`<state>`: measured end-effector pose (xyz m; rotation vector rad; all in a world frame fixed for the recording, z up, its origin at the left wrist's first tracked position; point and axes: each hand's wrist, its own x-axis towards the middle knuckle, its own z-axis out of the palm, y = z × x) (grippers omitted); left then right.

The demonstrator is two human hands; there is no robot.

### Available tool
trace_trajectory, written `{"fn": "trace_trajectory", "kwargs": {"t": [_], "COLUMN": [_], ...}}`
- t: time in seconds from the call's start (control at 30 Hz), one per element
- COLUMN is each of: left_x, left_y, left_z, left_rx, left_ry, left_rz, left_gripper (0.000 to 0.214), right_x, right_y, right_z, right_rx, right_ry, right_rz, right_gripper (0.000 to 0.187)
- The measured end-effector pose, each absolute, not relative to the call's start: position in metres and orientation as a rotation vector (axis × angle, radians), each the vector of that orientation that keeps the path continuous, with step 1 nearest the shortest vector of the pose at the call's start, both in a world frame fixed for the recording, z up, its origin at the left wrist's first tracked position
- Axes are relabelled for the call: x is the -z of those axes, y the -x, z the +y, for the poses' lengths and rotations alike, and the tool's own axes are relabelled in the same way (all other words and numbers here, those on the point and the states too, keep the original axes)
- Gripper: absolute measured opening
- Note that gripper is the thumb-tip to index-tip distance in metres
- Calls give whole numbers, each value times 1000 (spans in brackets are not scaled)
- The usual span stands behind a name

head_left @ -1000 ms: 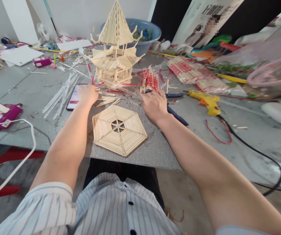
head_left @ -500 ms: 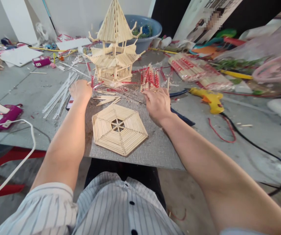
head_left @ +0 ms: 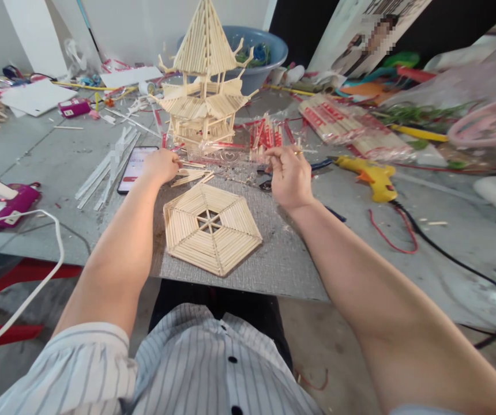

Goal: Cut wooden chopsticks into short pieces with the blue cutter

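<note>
My left hand [head_left: 162,166] is closed, its fingertips pinched beside several loose wooden sticks [head_left: 191,174]; what they hold, if anything, is hidden. My right hand [head_left: 291,177] hovers with curled fingers near red-and-white wrapped sticks [head_left: 266,136]; I cannot make out what is in them. Between my forearms a flat hexagonal panel of wooden sticks [head_left: 235,222] lies on the table, with a spoked opening at its centre. Behind it stands a pagoda model [head_left: 205,109] built of the same sticks, with a pointed roof and upturned eaves.
By my left wrist lie a phone [head_left: 132,180] and white strips [head_left: 101,173]. To the right are a yellow glue gun [head_left: 378,178] with a black cord and packs of sticks [head_left: 334,118]. A blue basin [head_left: 274,49] stands behind the pagoda; a purple power socket [head_left: 10,207] sits left.
My left hand has moved right, off the phone and toward the loose sticks. My right hand has drawn slightly right and back from the wrapped sticks, its fingers more curled.
</note>
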<state>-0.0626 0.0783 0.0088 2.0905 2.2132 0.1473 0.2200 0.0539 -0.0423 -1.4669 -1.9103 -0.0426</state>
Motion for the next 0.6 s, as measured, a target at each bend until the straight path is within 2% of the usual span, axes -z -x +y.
{"fn": "trace_trajectory", "kwargs": {"t": [0.2,0.6], "left_x": [-9,-9], "left_y": [60,59], "left_z": [77,77], "left_rx": [-96,-67], "left_ry": [-2104,-2101], "left_rz": [2200,2213], "left_gripper": [37,38], "right_x": [41,37], "right_y": [-223,-221], "right_z": [55,52], "right_rx": [-17,99], "right_ry": [1413,1448], "right_rz": [-1909,-1955], "right_gripper": [37,44]}}
